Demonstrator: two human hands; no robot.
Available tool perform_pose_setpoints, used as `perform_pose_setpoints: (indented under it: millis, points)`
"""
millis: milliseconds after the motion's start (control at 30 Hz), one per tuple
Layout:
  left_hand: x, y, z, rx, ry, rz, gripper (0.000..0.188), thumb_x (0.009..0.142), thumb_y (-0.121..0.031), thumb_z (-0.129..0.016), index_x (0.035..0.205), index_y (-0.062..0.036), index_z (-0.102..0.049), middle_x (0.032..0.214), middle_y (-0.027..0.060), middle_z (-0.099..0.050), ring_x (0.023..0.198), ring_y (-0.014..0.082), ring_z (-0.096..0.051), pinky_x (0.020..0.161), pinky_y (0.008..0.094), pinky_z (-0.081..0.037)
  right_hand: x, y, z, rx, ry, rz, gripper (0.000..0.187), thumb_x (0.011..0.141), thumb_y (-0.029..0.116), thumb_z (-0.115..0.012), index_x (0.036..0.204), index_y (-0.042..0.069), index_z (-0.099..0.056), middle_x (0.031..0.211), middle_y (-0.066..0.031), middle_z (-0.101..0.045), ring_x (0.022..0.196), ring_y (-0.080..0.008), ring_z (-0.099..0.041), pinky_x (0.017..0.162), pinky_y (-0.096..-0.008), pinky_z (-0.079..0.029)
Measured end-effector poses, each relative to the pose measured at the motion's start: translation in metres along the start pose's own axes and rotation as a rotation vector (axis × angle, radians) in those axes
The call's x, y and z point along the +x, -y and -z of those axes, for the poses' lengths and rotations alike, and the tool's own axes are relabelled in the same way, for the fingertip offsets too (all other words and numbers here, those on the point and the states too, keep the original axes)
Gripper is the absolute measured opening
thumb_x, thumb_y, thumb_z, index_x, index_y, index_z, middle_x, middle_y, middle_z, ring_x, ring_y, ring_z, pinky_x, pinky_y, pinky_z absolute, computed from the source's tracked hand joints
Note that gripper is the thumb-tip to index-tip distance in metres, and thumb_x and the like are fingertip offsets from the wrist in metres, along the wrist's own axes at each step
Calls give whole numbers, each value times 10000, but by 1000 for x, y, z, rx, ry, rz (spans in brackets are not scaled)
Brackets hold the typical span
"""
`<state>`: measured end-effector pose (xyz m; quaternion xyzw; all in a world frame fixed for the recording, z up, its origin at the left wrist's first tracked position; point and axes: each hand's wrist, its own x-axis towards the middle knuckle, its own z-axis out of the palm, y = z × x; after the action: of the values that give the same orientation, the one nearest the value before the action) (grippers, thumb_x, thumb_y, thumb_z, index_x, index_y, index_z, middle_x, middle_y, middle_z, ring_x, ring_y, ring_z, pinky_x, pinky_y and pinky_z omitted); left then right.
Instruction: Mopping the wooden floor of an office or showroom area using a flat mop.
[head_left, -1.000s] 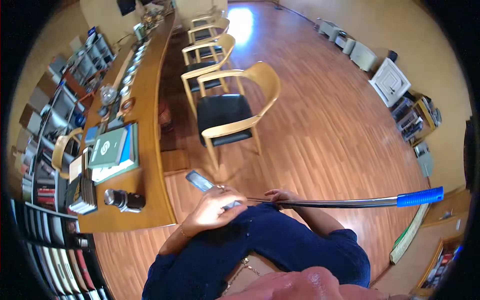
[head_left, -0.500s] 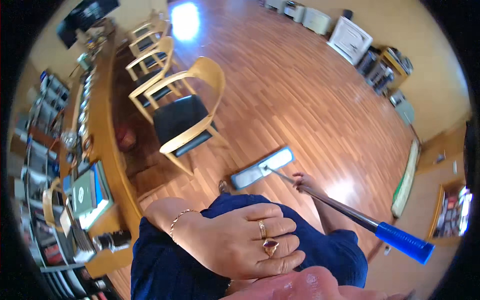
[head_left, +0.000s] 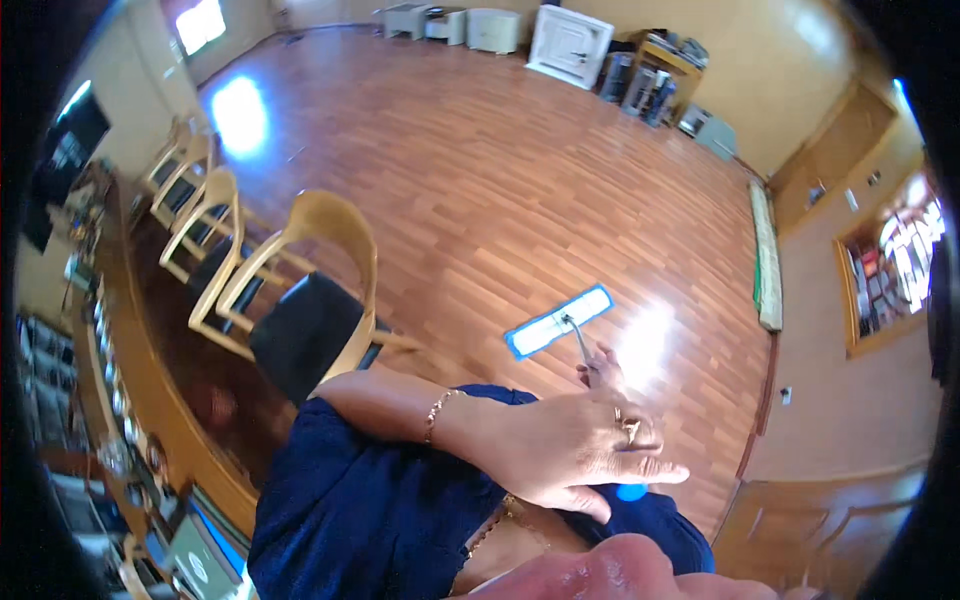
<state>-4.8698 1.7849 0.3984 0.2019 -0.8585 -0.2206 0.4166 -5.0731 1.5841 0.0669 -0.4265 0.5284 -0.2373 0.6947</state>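
A flat mop with a blue-edged white head [head_left: 558,320] rests on the wooden floor ahead of me. Its thin metal pole rises toward me. My right hand [head_left: 601,367] grips the pole partway up. My left hand [head_left: 575,452], with rings and a gold bracelet, lies over the blue grip [head_left: 631,492] at the pole's top end, close to my chest. Its forearm crosses my dark blue top from the left.
A wooden chair with a black seat [head_left: 305,320] stands close on my left, with more chairs [head_left: 205,215] behind it along a long wooden counter [head_left: 150,400]. White cabinets [head_left: 570,40] and shelves line the far wall. A green mat [head_left: 766,255] lies along the right wall.
My view has swung right, away from the counter. The mop head now lies further out to the right. My left hand has settled over the blue grip; my right hand stays on the pole.
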Motion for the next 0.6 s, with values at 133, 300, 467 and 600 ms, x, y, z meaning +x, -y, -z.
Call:
perform_pose_setpoints:
  millis: [133,300,467,600]
  points:
    - [-12,31,3,-191,87,-66,616,842,-342,-671,1357,-63,-480,1105,165,-555,1016,320,-547,872,441,-435,-33,6,-57,228,104,112,343,952,269,-527,1205,41,-562,948,-88,-629,813,-203,-633,638,-308,-532]
    - [-22,49,24,-383,46,-56,397,862,-309,-682,1158,-55,-611,758,97,-599,715,275,-591,633,386,-441,-15,-8,-54,179,396,304,328,905,146,-587,1222,62,-579,1427,-96,-421,1177,-262,-528,936,-366,-482]
    - [-19,54,51,-193,-150,49,176,793,-199,-766,888,-75,-684,579,47,-540,513,226,-548,494,350,-394,18,16,-83,-409,388,583,311,820,162,-737,1090,81,-605,1192,-147,-535,1152,-289,-513,946,-375,-437]
    - [-6,59,66,-153,-140,58,170,797,-185,-763,865,-58,-672,541,32,-488,456,208,-506,450,341,-360,20,72,-112,-733,474,632,356,786,320,-778,1000,94,-606,889,-100,-601,857,-236,-574,758,-363,-468]
